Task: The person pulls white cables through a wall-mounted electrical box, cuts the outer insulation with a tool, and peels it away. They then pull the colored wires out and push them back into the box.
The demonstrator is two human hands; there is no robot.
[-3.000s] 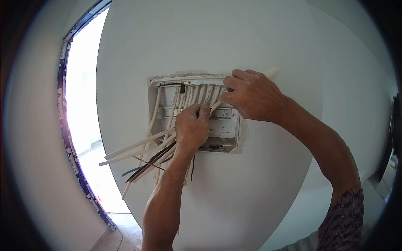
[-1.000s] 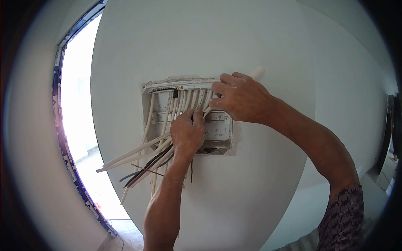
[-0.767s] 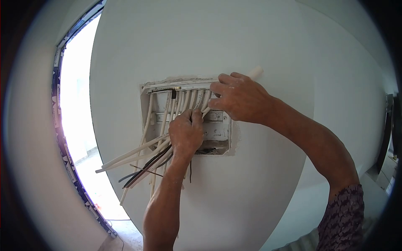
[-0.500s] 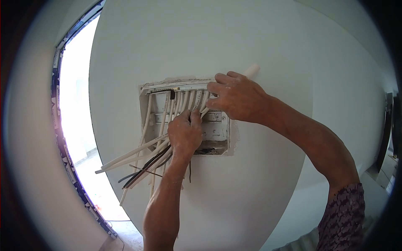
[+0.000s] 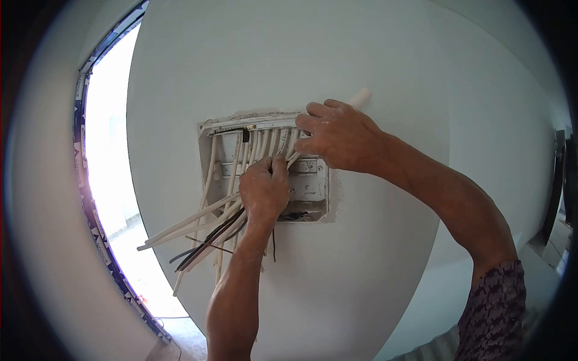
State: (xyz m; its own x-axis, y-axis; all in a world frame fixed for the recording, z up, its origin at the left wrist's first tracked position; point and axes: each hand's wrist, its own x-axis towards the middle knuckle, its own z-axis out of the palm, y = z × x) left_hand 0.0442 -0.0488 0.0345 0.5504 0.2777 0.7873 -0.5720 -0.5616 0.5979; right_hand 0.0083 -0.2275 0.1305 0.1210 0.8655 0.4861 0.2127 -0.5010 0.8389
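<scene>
A recessed electrical box (image 5: 310, 188) sits in a white wall (image 5: 289, 54), with several white cables (image 5: 260, 143) dropping from its top edge. My left hand (image 5: 264, 191) is clenched around a bundle of those cables in front of the box. The bundle's loose ends (image 5: 180, 225), white with a few dark wires, fan out down and to the left. My right hand (image 5: 337, 135) is closed on a white-handled tool (image 5: 360, 97) at the box's upper right corner. The tool's tip is hidden by my fingers.
A tall bright window opening (image 5: 111, 174) with a taped frame stands to the left of the wall. Rough plaster edges the box cut-out. A dark object (image 5: 566, 180) shows at the far right. Below the window lies a bit of floor (image 5: 180, 328).
Over three seconds the view has shifted, so the box and both hands sit slightly further left and higher. Both hands keep the same grips; my left fist has crept up a little.
</scene>
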